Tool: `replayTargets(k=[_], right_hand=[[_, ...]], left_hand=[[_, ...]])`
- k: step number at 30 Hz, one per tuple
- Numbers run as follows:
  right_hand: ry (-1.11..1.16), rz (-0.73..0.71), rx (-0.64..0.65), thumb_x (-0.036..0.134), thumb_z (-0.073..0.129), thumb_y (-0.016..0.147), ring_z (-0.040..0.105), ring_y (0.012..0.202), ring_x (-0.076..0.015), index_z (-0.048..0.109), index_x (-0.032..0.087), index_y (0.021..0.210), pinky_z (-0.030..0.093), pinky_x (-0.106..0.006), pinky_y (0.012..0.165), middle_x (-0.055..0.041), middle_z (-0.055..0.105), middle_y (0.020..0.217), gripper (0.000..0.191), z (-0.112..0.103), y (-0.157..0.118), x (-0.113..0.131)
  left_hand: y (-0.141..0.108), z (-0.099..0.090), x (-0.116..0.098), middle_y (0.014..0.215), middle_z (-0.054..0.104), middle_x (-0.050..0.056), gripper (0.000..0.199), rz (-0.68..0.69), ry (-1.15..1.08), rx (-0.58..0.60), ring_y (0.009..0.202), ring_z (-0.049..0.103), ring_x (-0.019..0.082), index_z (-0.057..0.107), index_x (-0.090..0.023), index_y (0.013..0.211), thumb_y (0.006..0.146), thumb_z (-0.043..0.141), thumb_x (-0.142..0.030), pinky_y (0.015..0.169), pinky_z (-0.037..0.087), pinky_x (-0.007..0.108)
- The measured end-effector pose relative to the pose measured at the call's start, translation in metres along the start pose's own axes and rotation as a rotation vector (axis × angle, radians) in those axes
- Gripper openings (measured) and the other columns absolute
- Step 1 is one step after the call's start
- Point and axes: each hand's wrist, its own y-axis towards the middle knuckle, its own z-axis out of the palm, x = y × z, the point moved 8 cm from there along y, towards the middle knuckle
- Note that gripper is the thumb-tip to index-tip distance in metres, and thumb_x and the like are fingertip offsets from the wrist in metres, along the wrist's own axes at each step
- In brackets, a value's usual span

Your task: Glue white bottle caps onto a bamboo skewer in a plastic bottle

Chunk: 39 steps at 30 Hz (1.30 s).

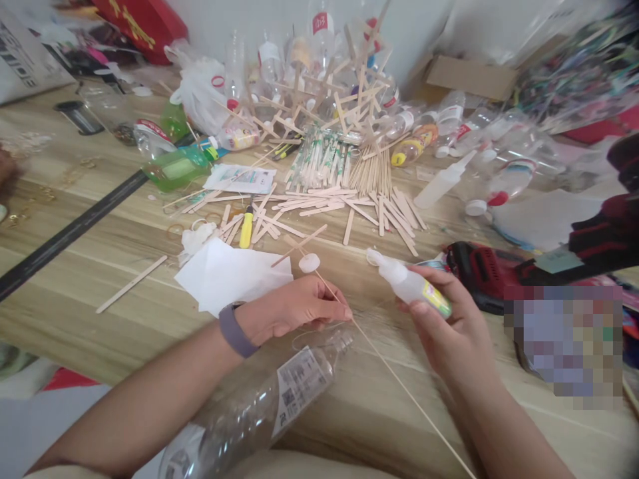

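Between the fingertips of my left hand is a long thin bamboo skewer, slanting down toward the lower right. A white bottle cap sits near its upper end, with two crossed popsicle sticks just beyond. My right hand is wrapped round a small glue bottle with a yellow label, its nozzle pointing up and left. Under my left hand a clear plastic bottle lies slanted near the table's front edge.
Loose popsicle sticks, a yellow-handled screwdriver and white paper lie ahead. Empty bottles and stick crosses crowd the back. A second glue bottle and a red and black power tool are to the right. Another person's hand shows far left.
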Motion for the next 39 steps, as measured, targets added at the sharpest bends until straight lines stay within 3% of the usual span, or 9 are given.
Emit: replayTargets(k=[4,9,14,19,23,27,32,39], right_hand=[[0.26,0.11,-0.012,0.049,0.075,0.068,0.061,0.07,-0.0181,0.059,0.033,0.1,0.053,-0.032,0.066,-0.0004,0.062,0.086,0.039,0.0,-0.003,-0.005],[0.233,0.146,0.007,0.063,0.064,0.072,0.065,0.086,-0.0251,0.061,0.03,0.106,0.057,-0.04,0.074,-0.0074,0.065,0.099,0.048,-0.002,-0.005,-0.014],[0.33,0.174,-0.019,0.073,0.058,0.07,0.065,0.089,-0.0255,0.061,0.034,0.105,0.057,-0.04,0.076,-0.0059,0.066,0.099,0.053,-0.002,-0.004,-0.02],[0.341,0.227,0.008,0.08,0.056,0.064,0.061,0.058,-0.0183,0.052,0.033,0.099,0.053,-0.036,0.051,-0.0074,0.067,0.106,0.059,0.003,-0.005,-0.009],[0.292,0.184,0.054,0.071,0.069,0.061,0.062,0.058,-0.0188,0.048,0.034,0.098,0.051,-0.037,0.054,-0.005,0.069,0.097,0.056,0.007,-0.005,0.006],[0.33,0.082,-0.007,0.055,0.08,0.06,0.061,0.062,-0.0188,0.054,0.032,0.093,0.05,-0.034,0.055,-0.0025,0.068,0.089,0.048,0.008,-0.007,0.017],[0.275,0.019,-0.051,0.052,0.075,0.069,0.058,0.066,-0.018,0.057,0.03,0.096,0.047,-0.031,0.053,-0.0046,0.064,0.09,0.039,0.006,-0.009,0.019],[0.146,-0.007,0.016,0.053,0.063,0.08,0.059,0.077,-0.0241,0.048,0.03,0.102,0.048,-0.036,0.057,-0.0085,0.059,0.094,0.036,0.008,-0.012,0.021]], left_hand=[[-0.002,0.003,-0.005,0.055,0.05,-0.005,0.025,0.047,-0.074,0.045,0.047,0.038,0.005,0.061,-0.014,0.069,0.067,0.073,-0.036,0.046,0.024,0.021],[0.001,0.003,-0.002,0.056,0.051,-0.005,0.026,0.033,-0.079,0.061,0.047,0.04,0.005,0.061,-0.014,0.07,0.066,0.074,-0.036,0.045,0.022,0.022],[-0.001,0.008,-0.007,0.056,0.05,-0.005,0.022,0.088,-0.02,0.116,0.05,0.038,0.006,0.063,-0.014,0.073,0.07,0.071,-0.034,0.048,0.024,0.022],[0.003,0.005,-0.006,0.064,0.054,-0.003,0.021,0.134,0.09,0.108,0.056,0.039,0.007,0.065,-0.014,0.078,0.074,0.069,-0.034,0.053,0.028,0.022],[0.007,0.001,-0.002,0.061,0.051,-0.004,0.021,0.131,0.12,0.087,0.054,0.036,0.007,0.065,-0.014,0.08,0.078,0.066,-0.034,0.052,0.025,0.022],[0.007,0.002,-0.004,0.064,0.053,-0.005,0.017,0.149,0.109,0.097,0.055,0.037,0.007,0.064,-0.013,0.078,0.079,0.065,-0.031,0.053,0.027,0.022],[0.005,0.003,-0.008,0.065,0.054,-0.004,0.02,0.185,0.123,0.092,0.059,0.041,0.008,0.064,-0.012,0.077,0.079,0.066,-0.032,0.058,0.032,0.023],[0.005,0.003,-0.007,0.06,0.051,-0.005,0.02,0.151,0.153,0.073,0.056,0.038,0.008,0.064,-0.013,0.074,0.079,0.065,-0.032,0.054,0.029,0.022]])
